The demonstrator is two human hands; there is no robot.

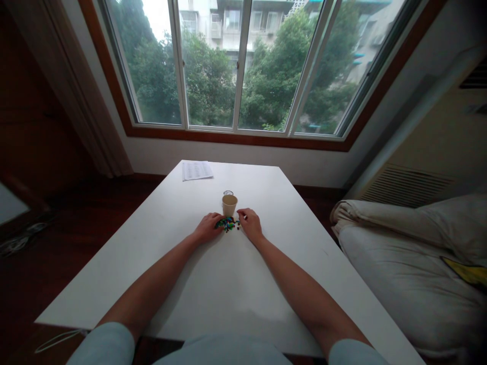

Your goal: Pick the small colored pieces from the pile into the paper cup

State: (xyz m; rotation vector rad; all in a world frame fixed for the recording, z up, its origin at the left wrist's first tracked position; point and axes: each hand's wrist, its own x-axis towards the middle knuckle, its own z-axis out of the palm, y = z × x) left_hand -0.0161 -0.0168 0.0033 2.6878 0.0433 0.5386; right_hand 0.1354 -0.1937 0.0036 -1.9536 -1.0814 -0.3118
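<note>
On the white table (pixel 167 263) lies a loose pile of small beads (pixel 228 224), in green, blue, red and dark colours. My left hand (pixel 208 227) rests at the pile's left edge, fingers stretched out and touching it. Just right of the beads, my right hand (pixel 250 224) is raised slightly, thumb and fingertips pinched together near the cup; whatever is between them is too small to name. A tan paper cup (pixel 229 205) stands upright directly behind the pile, its inner wall partly visible. Behind it shows the rim of a clear round object (pixel 228 192), mostly hidden by the cup.
Printed papers (pixel 197 170) lie at the table's far left corner. A wide window (pixel 236 76) faces the table above a low wall. To the right is a sofa with a pale cover (pixel 395 253). A thin looped cord (pixel 57 340) hangs at the near left edge.
</note>
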